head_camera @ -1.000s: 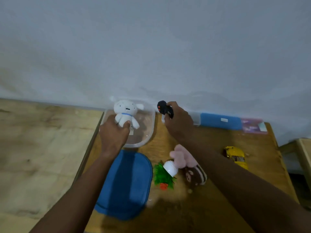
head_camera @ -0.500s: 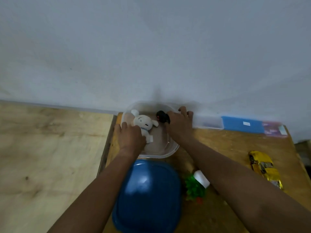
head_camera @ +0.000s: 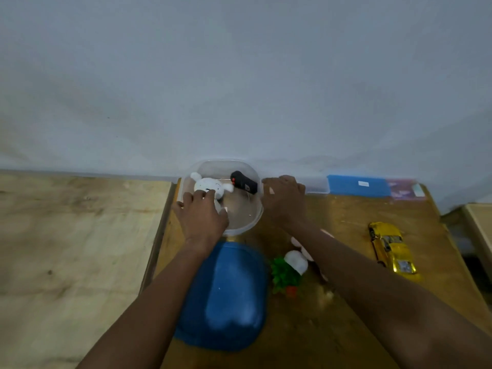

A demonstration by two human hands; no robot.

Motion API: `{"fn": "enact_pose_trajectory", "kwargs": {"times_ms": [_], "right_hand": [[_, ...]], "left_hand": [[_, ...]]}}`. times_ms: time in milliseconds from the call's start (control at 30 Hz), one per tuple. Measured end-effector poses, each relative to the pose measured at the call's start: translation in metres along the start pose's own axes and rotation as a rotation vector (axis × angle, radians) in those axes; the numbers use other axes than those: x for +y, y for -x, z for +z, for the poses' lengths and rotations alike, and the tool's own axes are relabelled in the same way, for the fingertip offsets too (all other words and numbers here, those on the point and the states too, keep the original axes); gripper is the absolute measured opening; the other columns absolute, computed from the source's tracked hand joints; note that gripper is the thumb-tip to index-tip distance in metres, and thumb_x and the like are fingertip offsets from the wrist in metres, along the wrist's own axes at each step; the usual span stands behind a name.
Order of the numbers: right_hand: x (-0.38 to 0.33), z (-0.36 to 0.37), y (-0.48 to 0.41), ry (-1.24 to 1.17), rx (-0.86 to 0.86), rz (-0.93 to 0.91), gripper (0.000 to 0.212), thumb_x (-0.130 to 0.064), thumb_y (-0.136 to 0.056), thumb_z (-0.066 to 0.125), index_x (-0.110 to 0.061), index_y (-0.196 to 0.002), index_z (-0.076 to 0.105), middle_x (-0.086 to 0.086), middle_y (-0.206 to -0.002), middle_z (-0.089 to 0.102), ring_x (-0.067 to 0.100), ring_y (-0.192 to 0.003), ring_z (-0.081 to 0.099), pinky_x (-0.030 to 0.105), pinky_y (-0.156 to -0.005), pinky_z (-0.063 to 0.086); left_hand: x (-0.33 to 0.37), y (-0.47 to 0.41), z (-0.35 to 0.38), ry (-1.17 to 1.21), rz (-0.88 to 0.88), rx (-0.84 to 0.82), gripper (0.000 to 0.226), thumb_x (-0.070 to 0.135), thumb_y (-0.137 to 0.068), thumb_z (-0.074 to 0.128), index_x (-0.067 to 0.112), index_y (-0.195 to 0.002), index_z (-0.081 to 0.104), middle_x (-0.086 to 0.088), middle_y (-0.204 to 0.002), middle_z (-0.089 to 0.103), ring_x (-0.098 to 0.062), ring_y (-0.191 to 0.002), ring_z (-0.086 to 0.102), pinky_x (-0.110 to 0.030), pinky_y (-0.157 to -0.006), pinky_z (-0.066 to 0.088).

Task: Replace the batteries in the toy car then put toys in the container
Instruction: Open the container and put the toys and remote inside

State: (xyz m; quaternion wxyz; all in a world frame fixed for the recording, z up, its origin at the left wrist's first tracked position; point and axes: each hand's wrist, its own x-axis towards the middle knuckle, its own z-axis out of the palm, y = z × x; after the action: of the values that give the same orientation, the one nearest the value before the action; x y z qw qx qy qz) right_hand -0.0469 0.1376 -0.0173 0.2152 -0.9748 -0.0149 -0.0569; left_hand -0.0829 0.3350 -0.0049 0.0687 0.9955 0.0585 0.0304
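Observation:
A clear plastic container [head_camera: 254,217] stands at the table's far left, against the wall. Inside it lie a white plush bunny [head_camera: 207,185] and a black remote control [head_camera: 243,182]. My left hand [head_camera: 201,217] rests on the bunny's body inside the container, fingers curled over it. My right hand [head_camera: 285,198] hovers just right of the container's rim, fingers apart and holding nothing. A yellow toy car [head_camera: 391,247] lies on the table at the right.
The blue container lid [head_camera: 229,296] lies near me under my left arm. A green and white toy [head_camera: 288,270] and a pink plush [head_camera: 299,242], mostly hidden by my right arm, lie mid-table. A blue box [head_camera: 358,185] sits against the wall.
My right hand let go of the black remote, which now lies in the container, and pulled back to the right. My left hand lowered the bunny into the container.

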Motion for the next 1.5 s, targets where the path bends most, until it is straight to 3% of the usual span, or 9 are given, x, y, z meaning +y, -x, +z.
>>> {"fn": "enact_pose_trajectory", "kwargs": {"times_ms": [233, 467, 567, 767, 900, 1067, 1167, 1333, 1500], "right_hand": [[0.091, -0.033, 0.073, -0.008, -0.178, 0.085, 0.048, -0.044, -0.089, 0.060, -0.031, -0.135, 0.053, -0.003, -0.141, 0.054, 0.022, -0.130, 0.047, 0.043, -0.107, 0.038], [0.159, -0.057, 0.127, -0.064, -0.450, 0.125, 0.065, -0.062, -0.081, 0.044, -0.044, -0.143, 0.038, 0.001, -0.160, 0.030, 0.027, -0.145, 0.030, 0.054, -0.113, 0.032], [0.174, -0.060, 0.140, -0.084, -0.526, 0.099, 0.069, -0.063, -0.087, 0.054, -0.041, -0.149, 0.033, 0.004, -0.163, 0.022, 0.029, -0.146, 0.027, 0.047, -0.116, 0.029], [0.185, -0.057, 0.151, -0.099, -0.496, 0.062, 0.070, -0.066, -0.089, 0.049, -0.033, -0.150, 0.034, 0.007, -0.159, 0.030, 0.028, -0.143, 0.033, 0.045, -0.113, 0.034], [0.190, -0.060, 0.154, -0.172, -0.512, 0.034, 0.093, -0.075, -0.070, 0.062, -0.042, -0.150, 0.027, 0.005, -0.155, 0.035, 0.027, -0.138, 0.039, 0.045, -0.108, 0.039], [0.187, -0.063, 0.152, -0.006, -0.601, -0.139, 0.126, -0.055, -0.061, 0.082, -0.057, -0.145, -0.012, 0.003, -0.165, -0.001, 0.033, -0.147, 0.019, 0.048, -0.107, 0.039], [0.179, -0.065, 0.143, 0.105, -0.629, -0.252, 0.136, -0.048, -0.059, 0.088, -0.056, -0.145, -0.017, 0.001, -0.163, -0.017, 0.037, -0.147, 0.020, 0.046, -0.102, 0.045], [0.166, -0.053, 0.130, 0.068, -0.665, -0.314, 0.098, -0.035, -0.083, 0.069, -0.061, -0.145, -0.003, 0.000, -0.164, -0.013, 0.036, -0.135, 0.038, 0.041, -0.093, 0.051], [0.161, -0.040, 0.135, -0.060, -0.564, -0.296, 0.063, -0.039, -0.086, 0.061, -0.045, -0.141, 0.032, 0.007, -0.152, 0.024, 0.029, -0.125, 0.046, 0.035, -0.091, 0.050]], "left_hand": [[0.077, 0.078, 0.003, 0.180, 0.103, 0.087, 0.046, 0.046, -0.082, 0.062, 0.025, -0.123, 0.066, -0.001, -0.132, 0.060, -0.028, -0.124, 0.047, -0.048, -0.093, 0.037], [0.133, 0.144, 0.033, 0.377, 0.157, -0.269, 0.068, 0.062, -0.084, 0.058, 0.029, -0.143, 0.047, -0.001, -0.144, 0.050, -0.025, -0.128, 0.047, -0.045, -0.103, 0.036], [0.148, 0.153, 0.041, 0.326, 0.105, -0.329, 0.068, 0.060, -0.082, 0.062, 0.032, -0.141, 0.047, -0.002, -0.141, 0.051, -0.028, -0.128, 0.046, -0.045, -0.100, 0.036], [0.158, 0.155, 0.047, 0.209, 0.064, -0.376, 0.058, 0.050, -0.080, 0.065, 0.030, -0.132, 0.051, -0.004, -0.133, 0.058, -0.032, -0.125, 0.046, -0.046, -0.097, 0.035], [0.159, 0.155, 0.053, 0.222, 0.040, -0.364, 0.051, 0.042, -0.082, 0.065, 0.028, -0.130, 0.051, -0.005, -0.127, 0.062, -0.034, -0.123, 0.047, -0.047, -0.093, 0.035], [0.158, 0.159, 0.057, 0.282, -0.008, -0.312, 0.053, 0.049, -0.078, 0.067, 0.029, -0.126, 0.055, -0.002, -0.117, 0.068, -0.029, -0.113, 0.056, -0.045, -0.089, 0.038], [0.157, 0.165, 0.053, 0.347, -0.094, -0.290, 0.058, 0.051, -0.077, 0.070, 0.025, -0.127, 0.054, -0.004, -0.114, 0.068, -0.028, -0.106, 0.062, -0.041, -0.089, 0.048], [0.145, 0.166, 0.042, 0.593, -0.304, -0.317, 0.056, 0.052, -0.071, 0.080, 0.023, -0.112, 0.057, -0.003, -0.107, 0.065, -0.023, -0.097, 0.062, -0.034, -0.074, 0.050], [0.123, 0.156, 0.023, 0.821, -0.476, -0.289, 0.043, 0.040, -0.069, 0.085, 0.026, -0.102, 0.060, -0.001, -0.112, 0.059, -0.023, -0.103, 0.060, -0.043, -0.090, 0.053]]}}
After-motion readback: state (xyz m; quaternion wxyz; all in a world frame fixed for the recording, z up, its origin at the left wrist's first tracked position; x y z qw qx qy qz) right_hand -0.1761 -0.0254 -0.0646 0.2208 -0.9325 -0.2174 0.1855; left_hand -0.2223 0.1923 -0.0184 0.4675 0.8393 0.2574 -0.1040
